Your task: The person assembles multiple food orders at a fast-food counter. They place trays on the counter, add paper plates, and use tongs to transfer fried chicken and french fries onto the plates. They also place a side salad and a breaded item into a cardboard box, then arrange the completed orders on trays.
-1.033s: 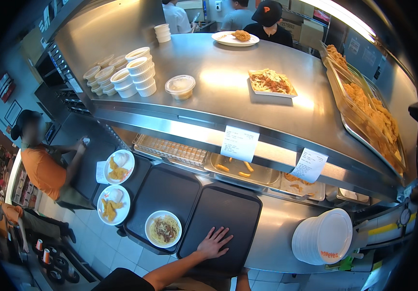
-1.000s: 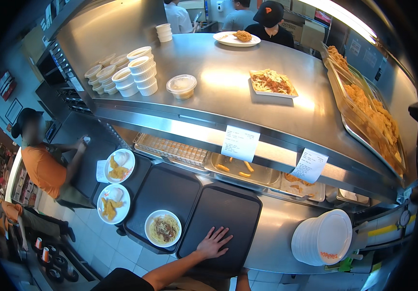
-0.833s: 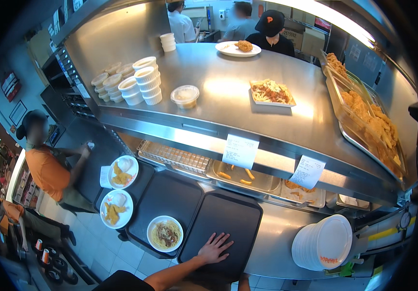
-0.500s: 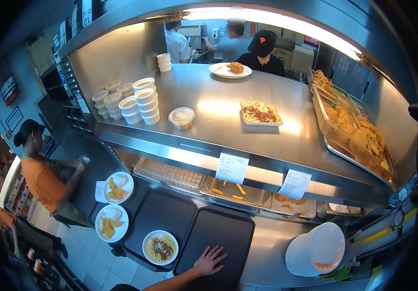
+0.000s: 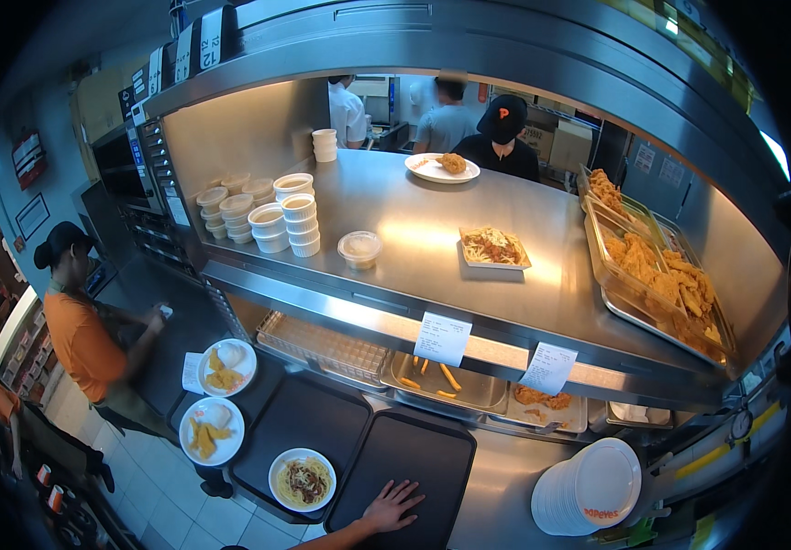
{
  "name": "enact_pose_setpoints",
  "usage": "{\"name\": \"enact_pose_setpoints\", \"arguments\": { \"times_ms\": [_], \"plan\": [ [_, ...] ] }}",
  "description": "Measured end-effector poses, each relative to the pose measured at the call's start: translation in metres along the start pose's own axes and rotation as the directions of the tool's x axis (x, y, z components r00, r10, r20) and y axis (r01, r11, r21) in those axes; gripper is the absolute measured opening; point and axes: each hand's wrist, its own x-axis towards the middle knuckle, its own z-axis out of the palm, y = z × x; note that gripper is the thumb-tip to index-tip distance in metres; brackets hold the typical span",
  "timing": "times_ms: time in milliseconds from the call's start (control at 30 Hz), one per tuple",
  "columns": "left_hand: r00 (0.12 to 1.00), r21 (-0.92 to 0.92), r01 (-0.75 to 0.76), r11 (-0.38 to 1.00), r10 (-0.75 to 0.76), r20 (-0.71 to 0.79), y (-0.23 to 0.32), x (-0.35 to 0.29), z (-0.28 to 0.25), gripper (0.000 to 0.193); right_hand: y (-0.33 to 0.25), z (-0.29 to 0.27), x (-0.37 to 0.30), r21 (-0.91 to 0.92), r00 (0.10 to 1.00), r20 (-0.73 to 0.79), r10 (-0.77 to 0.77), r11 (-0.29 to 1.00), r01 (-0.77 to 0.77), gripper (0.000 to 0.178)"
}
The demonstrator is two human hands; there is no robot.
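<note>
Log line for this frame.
left hand: open, palm down on dark rectangular tray | right hand: out of view | adjacent dark tray: bears round white bowl of noodles | tray's right: stacked round white plates

Stacked white cups (image 5: pixel 300 227) stand on the steel shelf (image 5: pixel 386 206).

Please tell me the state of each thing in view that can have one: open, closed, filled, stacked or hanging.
Left hand, open, palm down.
Right dark tray, flat under the hand.
Pasta dish, filled, on the neighbouring tray.
White plates, stacked.
Paper slips, hanging at the shelf edge.
Lidded tub, closed.
Loose fries, lying in a metal pan.
Fried chicken at right, heaped.
</note>
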Motion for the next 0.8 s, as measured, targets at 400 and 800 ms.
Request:
{"name": "enact_pose_setpoints", "arguments": {
  "times_ms": [400,800],
  "plan": [
    [0.996,-0.148,-0.063,0.987,0.072,0.052,-0.019,0.002,-0.006,0.059,-0.002,-0.026,-0.021,-0.024,0.998,-0.038,-0.043,0.999,0.042,0.041],
    [0.996,-0.259,0.013,0.966,0.011,0.089,-0.012,0.008,-0.015,0.056,0.007,-0.061,-0.061,-0.031,0.99,-0.12,-0.076,0.997,0.073,0.044]
  ]
}}
